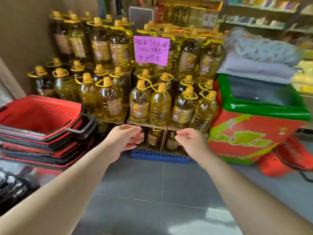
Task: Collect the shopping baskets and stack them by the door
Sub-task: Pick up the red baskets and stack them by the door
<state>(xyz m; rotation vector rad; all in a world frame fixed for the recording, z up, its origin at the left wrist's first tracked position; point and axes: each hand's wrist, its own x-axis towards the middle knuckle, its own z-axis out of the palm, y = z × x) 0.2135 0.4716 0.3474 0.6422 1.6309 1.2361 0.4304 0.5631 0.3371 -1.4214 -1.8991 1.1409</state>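
Step in hand, as judged: between pickups. Left hand (122, 140) and right hand (191, 141) reach forward, fingers loosely curled, holding nothing. The basket stack (42, 133) stands at left; a loose red basket (291, 158) rests by the freezer (250, 131), right. Next move probably needs a rightward reach to its handle

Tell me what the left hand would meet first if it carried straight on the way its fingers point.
Probably the lowest-tier oil bottles, directly beyond the left hand; nothing shows between them, though depth is hard to judge.
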